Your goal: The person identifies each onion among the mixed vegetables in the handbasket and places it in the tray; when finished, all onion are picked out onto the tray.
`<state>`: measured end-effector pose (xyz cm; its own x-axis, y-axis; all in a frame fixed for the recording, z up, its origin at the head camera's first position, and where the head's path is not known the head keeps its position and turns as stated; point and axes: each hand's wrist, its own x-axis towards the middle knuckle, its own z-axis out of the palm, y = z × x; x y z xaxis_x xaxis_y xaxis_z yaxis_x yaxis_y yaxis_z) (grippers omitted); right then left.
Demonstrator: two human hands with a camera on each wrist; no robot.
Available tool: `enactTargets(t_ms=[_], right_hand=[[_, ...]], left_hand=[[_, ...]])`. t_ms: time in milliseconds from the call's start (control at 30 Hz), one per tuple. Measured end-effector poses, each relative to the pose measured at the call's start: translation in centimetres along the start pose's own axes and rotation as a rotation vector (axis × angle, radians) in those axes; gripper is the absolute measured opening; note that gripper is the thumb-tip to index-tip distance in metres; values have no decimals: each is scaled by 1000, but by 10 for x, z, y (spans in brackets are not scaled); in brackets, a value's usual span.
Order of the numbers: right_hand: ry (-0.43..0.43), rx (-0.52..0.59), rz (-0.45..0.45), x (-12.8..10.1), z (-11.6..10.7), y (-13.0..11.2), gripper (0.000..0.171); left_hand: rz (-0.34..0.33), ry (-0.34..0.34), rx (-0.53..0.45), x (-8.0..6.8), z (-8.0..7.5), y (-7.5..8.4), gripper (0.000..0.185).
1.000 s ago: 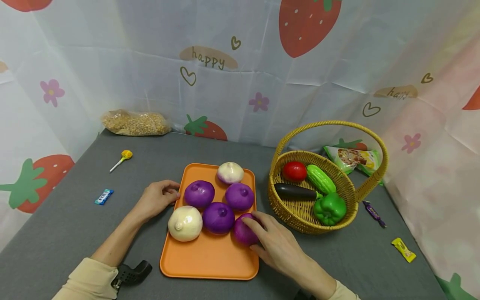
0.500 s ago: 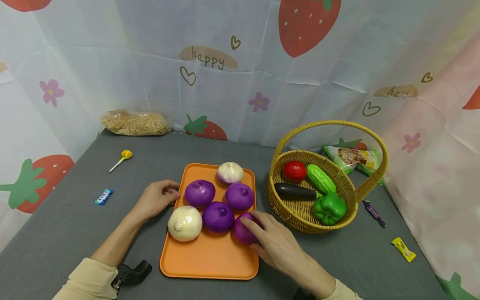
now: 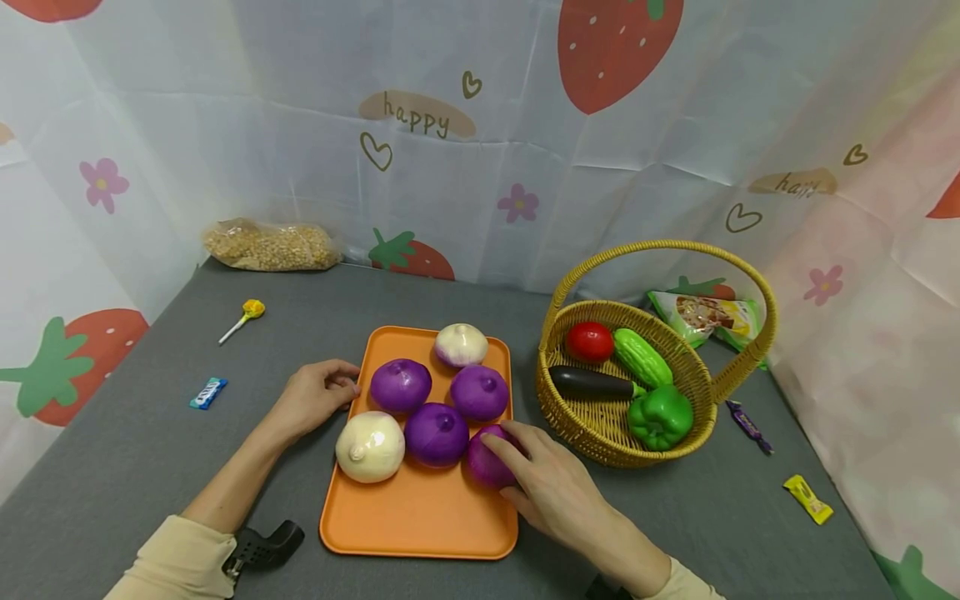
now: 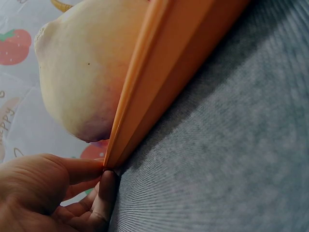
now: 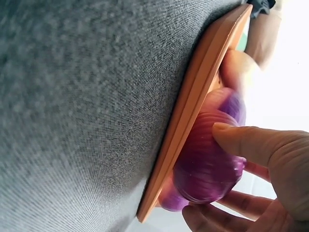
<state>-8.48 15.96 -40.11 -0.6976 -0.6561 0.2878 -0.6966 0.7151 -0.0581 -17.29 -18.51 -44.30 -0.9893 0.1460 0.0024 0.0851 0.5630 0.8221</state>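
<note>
My right hand (image 3: 558, 492) holds a purple onion (image 3: 487, 462) at the right side of an orange tray (image 3: 405, 525). In the right wrist view, thumb and fingers curl round the onion (image 5: 207, 164), which sits low by the tray's rim. At the tray's left edge, my left hand (image 3: 315, 402) pinches the rim, as the left wrist view shows. Several more round vegetables lie on the tray: smooth purple ones such as the middle one (image 3: 437, 435), a cream one (image 3: 370, 448) at left, and a white-and-purple one (image 3: 461, 345) at the back.
Right of the tray stands a yellow wicker basket (image 3: 551, 408) with a tomato, cucumber, eggplant and green pepper. A lollipop (image 3: 252, 309) and a blue-wrapped candy (image 3: 207, 393) lie left. Two candies lie right; a bag of kernels (image 3: 272, 246) and a green packet (image 3: 697, 317) lie behind.
</note>
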Motion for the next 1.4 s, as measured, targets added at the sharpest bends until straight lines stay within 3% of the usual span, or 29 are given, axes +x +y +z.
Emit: enactTargets(t_ms=[967,1400], right_hand=[[6,-1,10,0,0,0,66],[56,33,59,1,-16,0,64]], left_hand=[[7,4,-18,-2,0,3,31],[-3,1,-4,0,1,1,30]])
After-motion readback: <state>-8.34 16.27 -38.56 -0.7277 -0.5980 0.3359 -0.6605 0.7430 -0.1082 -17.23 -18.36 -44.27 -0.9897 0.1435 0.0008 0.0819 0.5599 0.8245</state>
